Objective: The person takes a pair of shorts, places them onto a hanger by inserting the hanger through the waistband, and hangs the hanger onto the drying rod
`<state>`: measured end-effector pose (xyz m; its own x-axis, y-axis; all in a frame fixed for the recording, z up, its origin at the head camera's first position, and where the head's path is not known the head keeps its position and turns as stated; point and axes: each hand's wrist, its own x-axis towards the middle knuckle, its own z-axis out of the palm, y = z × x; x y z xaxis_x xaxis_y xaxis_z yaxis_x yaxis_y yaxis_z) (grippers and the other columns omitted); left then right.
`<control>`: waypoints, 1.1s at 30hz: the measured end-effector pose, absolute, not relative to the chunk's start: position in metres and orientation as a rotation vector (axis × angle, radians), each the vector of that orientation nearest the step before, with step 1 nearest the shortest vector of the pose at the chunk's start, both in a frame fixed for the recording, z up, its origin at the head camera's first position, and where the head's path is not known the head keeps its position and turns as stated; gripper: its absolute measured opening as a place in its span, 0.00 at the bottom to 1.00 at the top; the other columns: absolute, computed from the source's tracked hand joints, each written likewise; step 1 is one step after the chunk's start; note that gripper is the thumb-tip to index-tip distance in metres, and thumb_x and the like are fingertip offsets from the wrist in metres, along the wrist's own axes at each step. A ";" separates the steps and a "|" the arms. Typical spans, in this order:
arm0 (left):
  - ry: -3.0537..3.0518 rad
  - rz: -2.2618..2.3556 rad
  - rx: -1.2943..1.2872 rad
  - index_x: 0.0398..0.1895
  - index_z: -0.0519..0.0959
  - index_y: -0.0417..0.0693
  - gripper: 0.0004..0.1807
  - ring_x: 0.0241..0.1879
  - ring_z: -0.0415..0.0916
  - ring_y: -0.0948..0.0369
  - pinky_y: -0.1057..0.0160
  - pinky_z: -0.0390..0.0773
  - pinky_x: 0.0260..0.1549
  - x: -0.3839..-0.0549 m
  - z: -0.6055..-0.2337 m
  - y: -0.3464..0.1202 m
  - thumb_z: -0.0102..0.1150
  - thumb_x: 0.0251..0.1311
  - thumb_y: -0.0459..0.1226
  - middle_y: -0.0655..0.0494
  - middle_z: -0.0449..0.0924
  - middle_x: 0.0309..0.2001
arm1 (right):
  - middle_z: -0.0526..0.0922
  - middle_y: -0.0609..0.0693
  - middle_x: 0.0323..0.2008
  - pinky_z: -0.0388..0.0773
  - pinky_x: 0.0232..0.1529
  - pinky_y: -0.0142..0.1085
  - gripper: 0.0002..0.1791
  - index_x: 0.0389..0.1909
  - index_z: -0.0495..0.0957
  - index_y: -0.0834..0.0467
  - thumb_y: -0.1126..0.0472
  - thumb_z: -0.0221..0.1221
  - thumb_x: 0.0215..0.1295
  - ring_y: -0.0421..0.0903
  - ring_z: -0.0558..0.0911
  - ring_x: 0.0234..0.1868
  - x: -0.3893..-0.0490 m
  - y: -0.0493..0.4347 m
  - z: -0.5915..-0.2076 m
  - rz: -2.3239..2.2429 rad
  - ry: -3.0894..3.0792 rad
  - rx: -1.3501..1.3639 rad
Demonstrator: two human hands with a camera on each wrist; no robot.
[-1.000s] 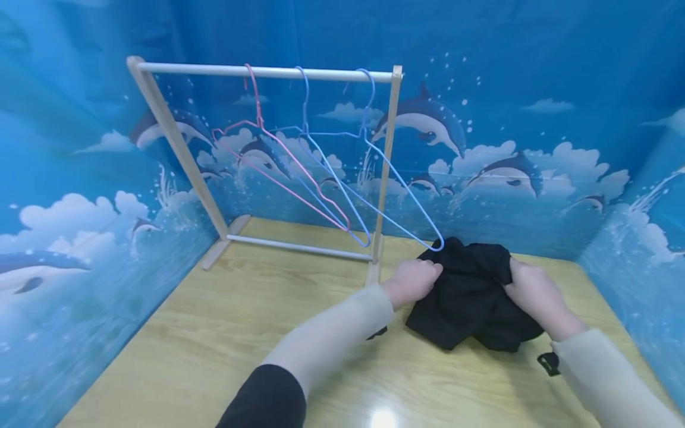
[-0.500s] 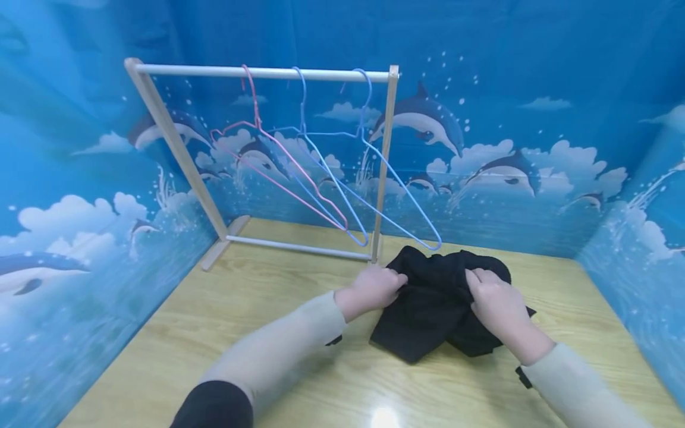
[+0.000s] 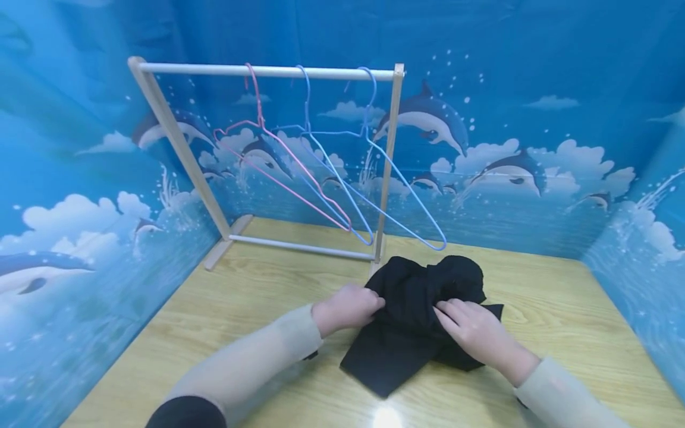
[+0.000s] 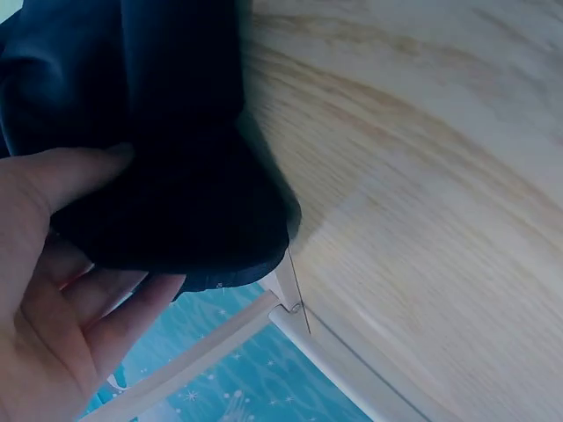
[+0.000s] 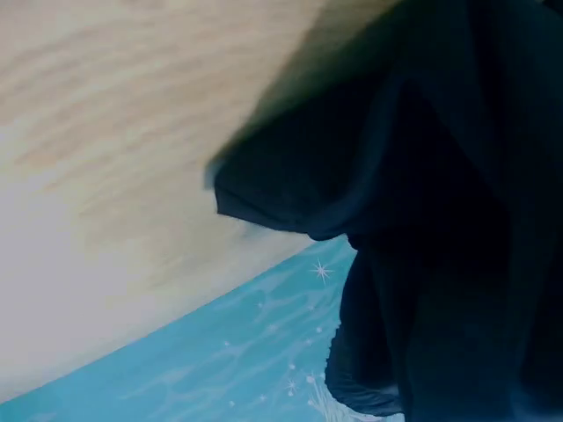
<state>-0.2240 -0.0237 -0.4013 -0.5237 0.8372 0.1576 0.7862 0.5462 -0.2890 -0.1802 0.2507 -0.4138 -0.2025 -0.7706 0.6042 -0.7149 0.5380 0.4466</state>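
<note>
A bunched black garment stands in loose folds over the table, one flat panel of it spread toward the front. My left hand grips its left edge. In the left wrist view the thumb of that hand lies over the cloth and the fingers are beneath, pinching it. On the other side, my right hand holds a fold with curled fingers. The right wrist view is mostly filled by the dark garment, with a pointed corner and a gathered edge; the right hand is hidden there.
Behind the garment, a small wooden-ended rack stands on the wood-grain table. A pink hanger and two blue hangers hang from its bar. The right blue hanger reaches down close above the garment. Dolphin-printed sheets surround the table.
Both hands have drawn the garment left and toward the front, away from under the right blue hanger. The right hand has moved closer to the left along the cloth.
</note>
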 end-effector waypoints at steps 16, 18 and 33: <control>-2.606 0.303 -1.549 0.36 0.81 0.58 0.08 0.32 0.80 0.67 0.67 0.78 0.24 -0.227 -0.402 -0.029 0.67 0.55 0.46 0.66 0.83 0.31 | 0.81 0.57 0.44 0.82 0.40 0.42 0.23 0.49 0.77 0.67 0.67 0.68 0.50 0.51 0.82 0.43 -0.150 0.254 -0.422 -0.116 -2.371 1.179; -2.641 0.311 -1.567 0.38 0.82 0.58 0.09 0.33 0.80 0.68 0.67 0.79 0.26 -0.228 -0.402 -0.029 0.67 0.56 0.47 0.66 0.83 0.33 | 0.80 0.58 0.47 0.82 0.43 0.44 0.38 0.52 0.75 0.67 0.65 0.77 0.33 0.53 0.81 0.46 -0.144 0.255 -0.423 -0.116 -2.448 1.154; -2.947 0.037 -1.667 0.50 0.83 0.57 0.22 0.43 0.81 0.66 0.68 0.78 0.45 -0.241 -0.380 -0.023 0.56 0.61 0.57 0.64 0.85 0.46 | 0.72 0.61 0.62 0.76 0.54 0.51 0.41 0.64 0.66 0.63 0.43 0.65 0.55 0.61 0.73 0.62 -0.135 0.276 -0.437 0.108 -2.743 0.996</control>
